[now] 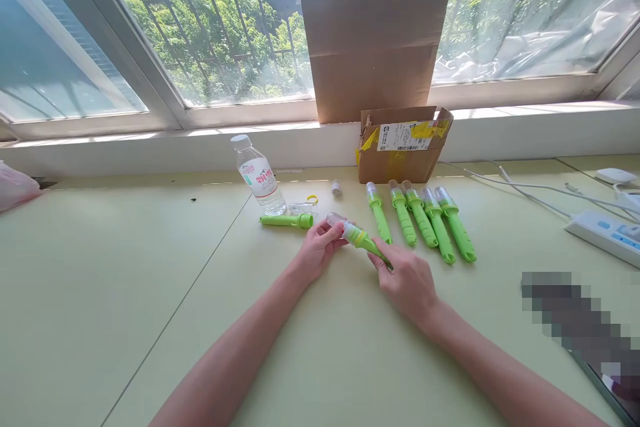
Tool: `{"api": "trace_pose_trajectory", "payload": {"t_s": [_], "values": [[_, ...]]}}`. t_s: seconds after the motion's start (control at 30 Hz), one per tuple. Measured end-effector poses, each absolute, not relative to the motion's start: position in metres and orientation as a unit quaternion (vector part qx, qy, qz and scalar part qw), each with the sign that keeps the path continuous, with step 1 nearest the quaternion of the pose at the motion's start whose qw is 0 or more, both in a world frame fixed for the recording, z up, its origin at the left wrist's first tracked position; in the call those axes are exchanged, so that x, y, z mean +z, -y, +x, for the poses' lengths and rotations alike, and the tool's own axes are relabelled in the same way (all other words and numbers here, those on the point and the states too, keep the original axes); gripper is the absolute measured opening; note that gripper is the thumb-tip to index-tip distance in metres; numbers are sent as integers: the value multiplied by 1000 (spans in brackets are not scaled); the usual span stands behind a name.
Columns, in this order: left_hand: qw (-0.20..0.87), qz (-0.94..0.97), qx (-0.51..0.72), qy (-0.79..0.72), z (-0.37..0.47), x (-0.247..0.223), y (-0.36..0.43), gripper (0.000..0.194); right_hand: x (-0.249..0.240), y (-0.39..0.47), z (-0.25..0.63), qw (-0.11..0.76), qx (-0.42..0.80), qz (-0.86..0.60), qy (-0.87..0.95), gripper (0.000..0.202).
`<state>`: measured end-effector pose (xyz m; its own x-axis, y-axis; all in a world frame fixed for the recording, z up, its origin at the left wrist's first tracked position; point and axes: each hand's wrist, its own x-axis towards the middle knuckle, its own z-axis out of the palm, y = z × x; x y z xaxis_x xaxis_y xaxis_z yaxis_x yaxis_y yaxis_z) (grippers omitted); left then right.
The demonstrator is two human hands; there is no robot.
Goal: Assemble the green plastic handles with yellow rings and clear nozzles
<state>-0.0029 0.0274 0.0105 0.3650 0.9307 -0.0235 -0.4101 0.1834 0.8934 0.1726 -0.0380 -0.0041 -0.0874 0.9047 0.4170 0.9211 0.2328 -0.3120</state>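
A green tube with a clear cap [357, 235] is held tilted between both hands above the pale table. The fingers of my left hand [320, 250] are closed around its clear end. My right hand [406, 277] grips the green handle at the other end. Left of them lie a loose green handle [283, 220], a clear cap [301, 209] and a yellow ring [312, 198]. A small clear piece [336, 188] stands behind the hands. Several green tubes with clear tops [404, 216] lie in a row to the right.
A water bottle [260, 177] stands at the back left, and an open cardboard box [400, 154] sits against the wall. White cables and a power strip [603, 235] lie at the right. A dark, partly blurred object [595, 374] is at the lower right.
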Motion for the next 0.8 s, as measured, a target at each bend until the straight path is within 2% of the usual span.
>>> {"api": "trace_pose_trajectory", "payload": {"t_s": [0.2,0.33,0.47,0.7,0.73,0.8], "values": [[675,435,490,-339,2,8,-26,26,-9,34,177,284,-228,-591,720,31],[676,429,494,-339,1,5,-28,24,-7,33,178,261,-264,-552,747,29],[685,419,494,-332,-1,5,-29,22,-4,36,175,238,-195,-570,762,31],[705,448,460,-302,-6,12,-26,22,6,41,175,256,134,-623,727,35],[705,450,458,-301,-6,12,-26,23,5,41,175,260,142,-626,721,35],[701,447,462,-308,-5,12,-25,25,1,39,175,276,83,-633,719,33]]}}
